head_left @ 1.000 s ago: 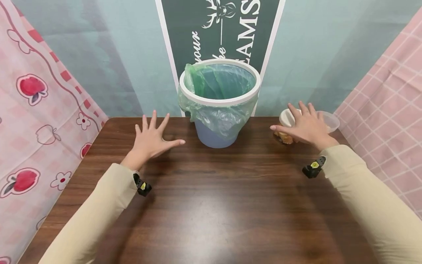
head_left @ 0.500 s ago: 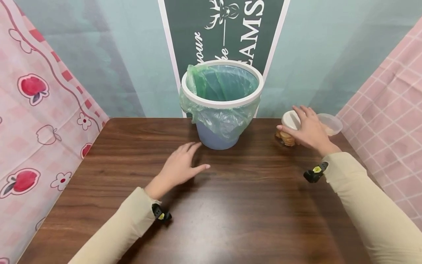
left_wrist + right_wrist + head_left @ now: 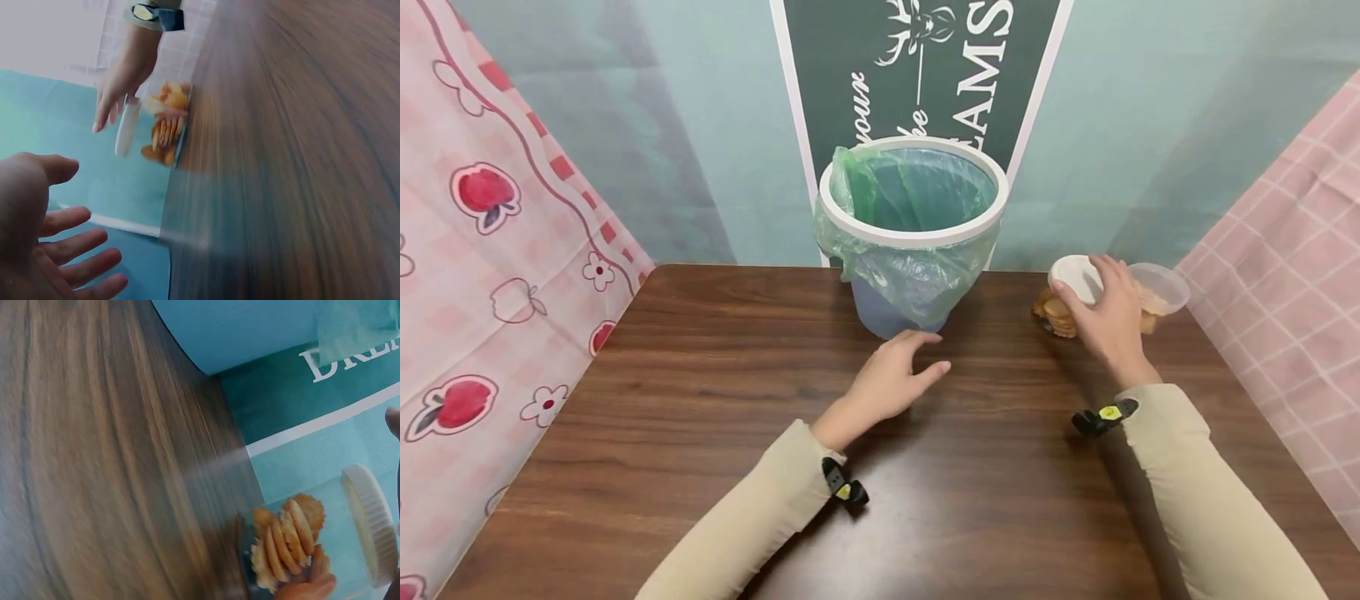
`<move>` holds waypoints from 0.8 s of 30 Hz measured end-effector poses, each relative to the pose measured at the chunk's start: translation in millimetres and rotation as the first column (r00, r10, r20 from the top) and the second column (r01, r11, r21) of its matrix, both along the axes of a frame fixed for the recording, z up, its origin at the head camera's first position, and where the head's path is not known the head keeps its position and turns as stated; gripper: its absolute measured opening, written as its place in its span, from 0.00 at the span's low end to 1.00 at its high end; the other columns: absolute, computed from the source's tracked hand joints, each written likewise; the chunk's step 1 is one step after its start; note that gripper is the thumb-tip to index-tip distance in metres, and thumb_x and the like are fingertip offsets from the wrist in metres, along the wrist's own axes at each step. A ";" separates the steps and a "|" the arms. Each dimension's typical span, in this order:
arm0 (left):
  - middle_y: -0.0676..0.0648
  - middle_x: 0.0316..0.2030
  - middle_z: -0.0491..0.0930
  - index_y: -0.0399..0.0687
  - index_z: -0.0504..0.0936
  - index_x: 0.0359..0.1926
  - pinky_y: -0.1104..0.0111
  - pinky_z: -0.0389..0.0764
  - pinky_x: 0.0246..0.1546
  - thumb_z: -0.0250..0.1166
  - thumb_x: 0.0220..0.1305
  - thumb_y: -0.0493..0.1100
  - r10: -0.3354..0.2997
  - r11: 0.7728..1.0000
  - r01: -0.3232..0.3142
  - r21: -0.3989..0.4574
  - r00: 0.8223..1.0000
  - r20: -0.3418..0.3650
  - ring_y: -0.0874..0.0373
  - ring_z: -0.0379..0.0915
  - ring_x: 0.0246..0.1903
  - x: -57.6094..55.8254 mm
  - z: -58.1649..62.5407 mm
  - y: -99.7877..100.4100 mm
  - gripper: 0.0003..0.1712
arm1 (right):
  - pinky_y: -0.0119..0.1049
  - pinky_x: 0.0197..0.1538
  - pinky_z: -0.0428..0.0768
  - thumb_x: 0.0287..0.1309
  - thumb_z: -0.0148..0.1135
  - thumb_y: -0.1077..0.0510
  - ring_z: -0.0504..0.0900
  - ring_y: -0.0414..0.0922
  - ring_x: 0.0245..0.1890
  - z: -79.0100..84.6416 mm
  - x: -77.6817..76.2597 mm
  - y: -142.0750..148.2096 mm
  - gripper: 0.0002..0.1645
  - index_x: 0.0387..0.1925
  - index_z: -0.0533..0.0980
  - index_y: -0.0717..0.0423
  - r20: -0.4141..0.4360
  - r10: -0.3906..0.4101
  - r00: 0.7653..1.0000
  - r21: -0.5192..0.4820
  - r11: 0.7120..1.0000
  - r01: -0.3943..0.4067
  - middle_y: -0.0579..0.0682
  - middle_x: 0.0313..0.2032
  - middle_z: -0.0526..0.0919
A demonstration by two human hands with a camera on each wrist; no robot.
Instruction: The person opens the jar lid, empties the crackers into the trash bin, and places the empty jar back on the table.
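A clear jar with a white screw lid holds a stack of round biscuits at the table's back right. My right hand hangs over this jar, thumb and fingers spread about the lid. In the left wrist view its fingers look straight, and they seem apart from the lid; contact is hard to tell. My left hand is in front of the bin with thumb and fingers apart, holding nothing. A blue bin with a white rim and green liner bag stands upright at the back.
Right of the jar is a clear round plastic container with more food by it, partly behind my right hand. Curtains and a dark green printed panel stand behind the brown wooden table.
My left hand has moved right and toward me, to the front of the bin, its fingers less spread. My right hand has lowered over the jar lid. The view has shifted slightly.
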State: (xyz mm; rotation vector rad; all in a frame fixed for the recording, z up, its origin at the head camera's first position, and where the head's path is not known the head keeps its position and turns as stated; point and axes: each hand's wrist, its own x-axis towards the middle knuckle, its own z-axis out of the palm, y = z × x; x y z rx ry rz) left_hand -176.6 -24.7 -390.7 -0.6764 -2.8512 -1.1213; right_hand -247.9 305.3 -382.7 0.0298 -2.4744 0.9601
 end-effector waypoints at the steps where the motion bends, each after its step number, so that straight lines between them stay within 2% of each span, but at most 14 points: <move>1: 0.49 0.64 0.78 0.53 0.76 0.67 0.58 0.77 0.62 0.62 0.71 0.58 -0.003 0.999 0.002 0.033 1.000 0.016 0.53 0.76 0.62 -2.6 -1.1 6.4 0.28 | 0.59 0.79 0.48 0.61 0.66 0.41 0.55 0.63 0.78 -2.4 1.8 -0.1 0.43 0.70 0.68 0.60 -0.028 -0.015 0.999 -0.023 1.000 0.014 0.65 0.72 0.66; 3: 0.49 0.63 0.78 0.52 0.74 0.68 0.60 0.78 0.61 0.62 0.71 0.56 -0.007 0.995 0.002 0.098 0.999 0.044 0.54 0.76 0.62 -7.1 -3.2 18.2 0.29 | 0.56 0.80 0.49 0.60 0.67 0.43 0.56 0.61 0.78 -6.9 5.0 -0.8 0.41 0.69 0.70 0.61 -0.072 -0.049 0.996 -0.069 0.997 0.044 0.64 0.72 0.67; 7: 0.48 0.65 0.77 0.51 0.71 0.71 0.61 0.78 0.60 0.61 0.72 0.53 -0.009 0.980 -0.009 0.198 0.996 0.093 0.55 0.74 0.64 -15.3 -6.6 38.4 0.30 | 0.51 0.80 0.51 0.61 0.67 0.47 0.58 0.56 0.78 -14.8 10.0 -3.2 0.39 0.69 0.70 0.60 -0.109 -0.118 0.987 -0.157 0.982 0.101 0.61 0.73 0.66; 11: 0.48 0.67 0.75 0.52 0.69 0.72 0.61 0.78 0.61 0.60 0.73 0.52 -0.013 0.963 -0.016 0.271 0.994 0.104 0.54 0.72 0.66 -24.1 -10.1 56.3 0.30 | 0.46 0.78 0.56 0.62 0.67 0.48 0.63 0.52 0.75 -22.6 12.1 -6.3 0.38 0.70 0.69 0.57 -0.122 -0.199 0.972 -0.233 0.958 0.167 0.59 0.72 0.68; 15: 0.49 0.68 0.73 0.52 0.69 0.72 0.63 0.77 0.62 0.60 0.73 0.50 -0.007 0.938 -0.033 0.344 0.994 0.114 0.54 0.72 0.66 -33.9 -16.5 75.2 0.30 | 0.39 0.74 0.61 0.60 0.69 0.51 0.67 0.50 0.70 -31.5 12.4 -9.0 0.37 0.68 0.70 0.56 -0.173 -0.268 0.948 -0.275 0.937 0.215 0.57 0.68 0.72; 18: 0.49 0.69 0.73 0.51 0.69 0.72 0.64 0.77 0.62 0.60 0.73 0.49 -0.003 0.920 -0.041 0.391 0.994 0.113 0.54 0.72 0.65 -40.7 -22.0 89.7 0.29 | 0.31 0.62 0.70 0.62 0.66 0.53 0.71 0.45 0.63 -39.7 13.0 -12.2 0.33 0.67 0.71 0.55 -0.214 -0.295 0.931 -0.318 0.922 0.219 0.56 0.65 0.73; 20: 0.49 0.68 0.74 0.51 0.69 0.72 0.63 0.77 0.63 0.61 0.73 0.49 -0.017 0.909 -0.026 0.416 0.995 0.099 0.54 0.72 0.65 -45.9 -24.9 99.4 0.29 | 0.27 0.56 0.72 0.64 0.63 0.53 0.72 0.41 0.59 -44.5 13.6 -14.4 0.30 0.67 0.72 0.53 -0.227 -0.308 0.924 -0.361 0.908 0.215 0.54 0.64 0.74; 22: 0.48 0.68 0.74 0.50 0.70 0.71 0.62 0.77 0.64 0.61 0.73 0.50 -0.038 0.900 -0.001 0.436 0.996 0.081 0.53 0.73 0.66 -50.6 -28.1 108.5 0.29 | 0.28 0.53 0.75 0.67 0.60 0.54 0.72 0.40 0.56 -49.4 13.9 -17.0 0.29 0.68 0.71 0.52 -0.237 -0.322 0.917 -0.405 0.890 0.208 0.53 0.63 0.74; 24: 0.47 0.67 0.74 0.50 0.70 0.71 0.63 0.76 0.64 0.61 0.73 0.52 -0.062 0.890 0.024 0.455 0.996 0.069 0.52 0.73 0.66 -54.9 -31.6 116.6 0.29 | 0.33 0.57 0.76 0.68 0.58 0.55 0.73 0.40 0.57 -52.5 14.6 -19.4 0.28 0.68 0.70 0.51 -0.240 -0.336 0.911 -0.435 0.876 0.209 0.53 0.63 0.73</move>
